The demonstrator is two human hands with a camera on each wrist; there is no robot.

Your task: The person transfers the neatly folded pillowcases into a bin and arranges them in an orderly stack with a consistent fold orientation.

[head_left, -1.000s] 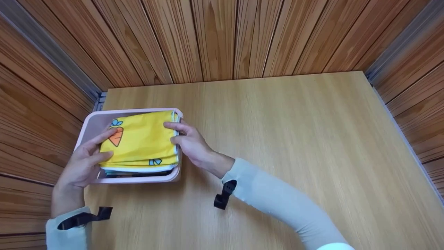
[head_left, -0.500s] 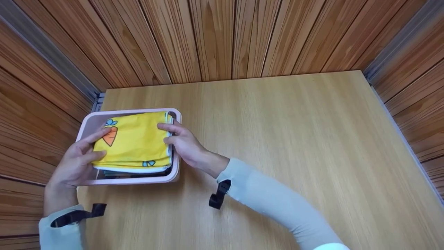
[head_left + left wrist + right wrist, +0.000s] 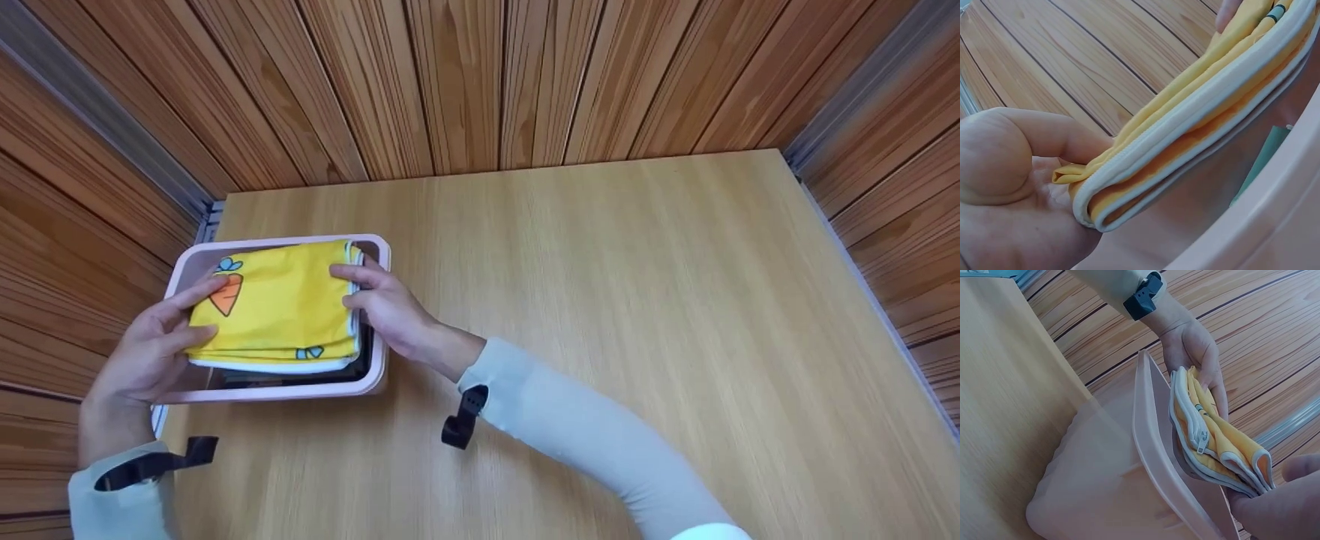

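Cloth: folded yellow cloth (image 3: 274, 307) with white piping, an orange carrot print near its left end and 2 small blue marks – it sits in the open top of the bin, above the rim, held at both ends.
Cloth, detail: left wrist view shows the layers (image 3: 1196, 118) stacked, white edge outward; right wrist view shows a zip pull on the near edge (image 3: 1207, 433).
Bin: pale pink plastic bin (image 3: 300, 391), rounded corners, at the left edge of the table, closer to the far left corner than to the near one. Its left side overhangs or meets the table edge; I cannot tell which.
Bin contents: dark and greenish items under the cloth, mostly hidden – not identifiable.
Left hand: left hand (image 3: 146, 352) grips the cloth's left end. Thumb (image 3: 1044, 140) lies on top of the fold, fingers curl beneath it, so the end is pinched between thumb and palm.
Right hand: right hand (image 3: 386, 307) grips the cloth's right end, just inside the bin's right wall. 2 fingers lie over the top of the cloth, pressed close together; thumb under the fold as far as the right wrist view shows.
Sleeves: pale grey sleeves on both forearms, each with a black strap at the wrist (image 3: 459, 420).
Table: light wood table (image 3: 637, 315), far edge against a wall of vertical wooden slats (image 3: 465, 82); slatted panels also run along the left and right sides.
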